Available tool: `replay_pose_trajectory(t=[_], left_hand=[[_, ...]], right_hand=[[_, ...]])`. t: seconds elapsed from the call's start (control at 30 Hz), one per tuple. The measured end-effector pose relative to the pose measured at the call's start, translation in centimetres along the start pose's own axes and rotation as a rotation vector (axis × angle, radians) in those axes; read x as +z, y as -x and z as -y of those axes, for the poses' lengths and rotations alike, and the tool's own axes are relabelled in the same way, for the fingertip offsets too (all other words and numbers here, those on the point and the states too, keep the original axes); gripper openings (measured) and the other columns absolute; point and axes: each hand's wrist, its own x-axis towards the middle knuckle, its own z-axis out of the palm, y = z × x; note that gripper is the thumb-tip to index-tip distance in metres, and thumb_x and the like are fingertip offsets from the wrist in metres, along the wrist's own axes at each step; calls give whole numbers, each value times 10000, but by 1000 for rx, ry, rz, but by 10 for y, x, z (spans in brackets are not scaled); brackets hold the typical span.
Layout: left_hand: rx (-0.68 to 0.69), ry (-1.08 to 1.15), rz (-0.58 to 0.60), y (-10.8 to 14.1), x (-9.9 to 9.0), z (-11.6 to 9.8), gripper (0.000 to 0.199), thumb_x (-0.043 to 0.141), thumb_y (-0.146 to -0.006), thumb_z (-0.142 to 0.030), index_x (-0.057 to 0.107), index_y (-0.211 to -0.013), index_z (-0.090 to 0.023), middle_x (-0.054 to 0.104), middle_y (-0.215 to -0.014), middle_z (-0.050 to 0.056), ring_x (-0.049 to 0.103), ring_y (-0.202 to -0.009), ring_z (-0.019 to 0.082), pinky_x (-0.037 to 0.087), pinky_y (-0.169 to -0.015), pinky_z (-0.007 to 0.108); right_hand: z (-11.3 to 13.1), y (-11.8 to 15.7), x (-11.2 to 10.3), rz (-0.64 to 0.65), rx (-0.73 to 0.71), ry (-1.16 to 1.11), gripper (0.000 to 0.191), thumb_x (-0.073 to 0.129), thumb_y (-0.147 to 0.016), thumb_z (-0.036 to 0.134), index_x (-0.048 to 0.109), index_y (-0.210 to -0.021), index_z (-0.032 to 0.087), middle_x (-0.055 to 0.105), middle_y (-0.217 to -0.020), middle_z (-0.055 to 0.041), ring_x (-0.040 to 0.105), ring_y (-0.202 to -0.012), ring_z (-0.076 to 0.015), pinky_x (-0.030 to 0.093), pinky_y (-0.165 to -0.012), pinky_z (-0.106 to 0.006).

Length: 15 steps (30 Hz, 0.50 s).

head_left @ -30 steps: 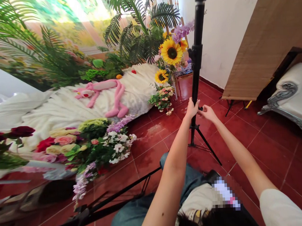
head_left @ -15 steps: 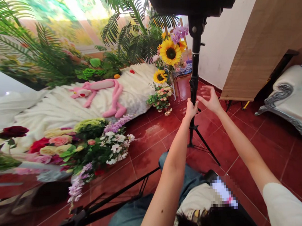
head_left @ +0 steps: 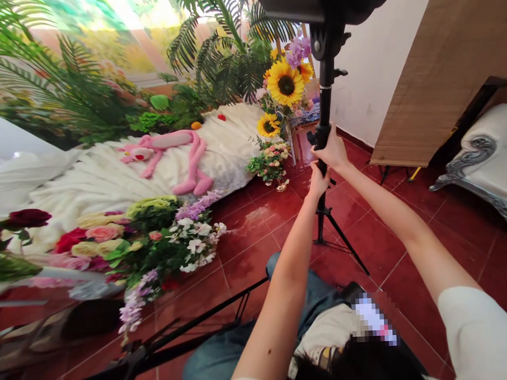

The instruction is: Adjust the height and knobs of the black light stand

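Note:
A black light stand [head_left: 325, 105] rises in front of me, its legs spread on the red floor. My left hand [head_left: 320, 180] is closed around the pole. Just above it, my right hand [head_left: 332, 148] is wrapped round the same pole near a black clamp knob [head_left: 314, 138]. A bulky black fixture [head_left: 329, 4] sits on top, cut off by the frame's upper edge. One slanting tripod leg [head_left: 348, 243] shows below my hands. Parts of the pole are hidden behind my fingers.
A pink plush toy [head_left: 171, 140] lies on white draped cloth [head_left: 226, 138]. Artificial flowers [head_left: 155, 239] and sunflowers [head_left: 286, 83] stand left of the pole. Another black stand [head_left: 192, 330] crosses low ahead of a person in jeans [head_left: 219, 357]. A silver-trimmed white sofa [head_left: 494, 165] is right.
My right hand has moved left onto the pole and closed around it, where its fingers were spread before. My left hand stays on the pole. The top fixture has turned.

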Motion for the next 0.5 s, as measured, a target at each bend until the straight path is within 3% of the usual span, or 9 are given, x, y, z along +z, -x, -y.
replay_pose_trajectory(t=[0.1, 0.27, 0.33, 0.5], left_hand=[[0, 37, -4, 1, 0, -3, 456, 658, -809, -178, 298, -1086, -223, 588, -1034, 67, 651, -886, 175, 529, -826, 358], [22, 66, -23, 0, 0, -8, 552, 676, -760, -94, 293, -1140, -207, 560, -1162, 107, 622, -1145, 207, 490, -1001, 371], [36, 57, -42, 1, -1, -8, 536, 670, -745, -68, 319, -1130, -198, 531, -1202, 123, 608, -1163, 202, 486, -1014, 359], [12, 58, -18, 2, -1, -1, 491, 627, -772, -104, 357, -1170, -203, 528, -1181, 103, 627, -1032, 172, 543, -903, 349]], right_hand=[[-4, 6, 9, -59, 79, 20, 611, 603, -808, 345, 341, -1339, 195, 664, -1003, -85, 675, -954, -267, 546, -817, -417], [-15, 16, 0, 92, 25, -17, 636, 690, -719, 343, 407, -1273, 210, 677, -977, -65, 665, -862, -241, 544, -800, -411], [-18, 19, -2, 128, 25, -22, 633, 700, -702, 336, 422, -1256, 213, 680, -970, -63, 662, -851, -240, 542, -798, -411], [-18, 27, 6, 80, 92, -17, 631, 693, -682, 302, 416, -1242, 212, 677, -962, -52, 658, -869, -242, 533, -798, -400]])
